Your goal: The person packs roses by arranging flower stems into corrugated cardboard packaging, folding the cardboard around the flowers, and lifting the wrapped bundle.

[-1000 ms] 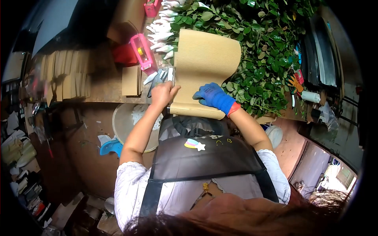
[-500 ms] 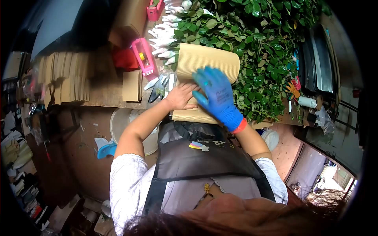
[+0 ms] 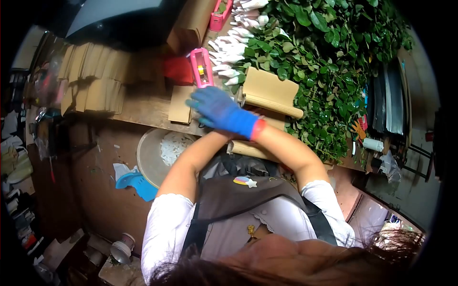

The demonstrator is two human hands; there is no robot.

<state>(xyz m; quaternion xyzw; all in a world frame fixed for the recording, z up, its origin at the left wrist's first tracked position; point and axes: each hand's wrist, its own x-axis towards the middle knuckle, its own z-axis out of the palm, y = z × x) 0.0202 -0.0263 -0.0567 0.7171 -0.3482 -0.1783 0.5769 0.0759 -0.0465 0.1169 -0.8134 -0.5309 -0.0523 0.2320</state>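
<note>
My right hand (image 3: 217,110), in a blue glove with a red cuff, reaches across to the left over my other wrist. Its fingers are spread, slightly blurred, near a small stack of brown card (image 3: 180,105). Beneath it, my bare left hand is hidden; only the forearm and wrist show. To the right of the hands lies corrugated tan paper (image 3: 272,88), its near edge curled into a roll. Another rolled part of tan paper (image 3: 250,149) lies at the table's front edge. A pink tape dispenser (image 3: 202,71) stands just beyond my gloved fingers.
Leafy green stems (image 3: 324,81) cover the table's right side, with white-wrapped flower heads (image 3: 231,52) along their left end. Folded brown card (image 3: 95,78) stands at the left. Below the table are a round bin (image 3: 149,159) and a blue plastic item (image 3: 138,185).
My gloved hand has moved left off the paper and crossed over my left hand, which is now covered. The paper's upper part has curled toward me. The whole view has shifted.
</note>
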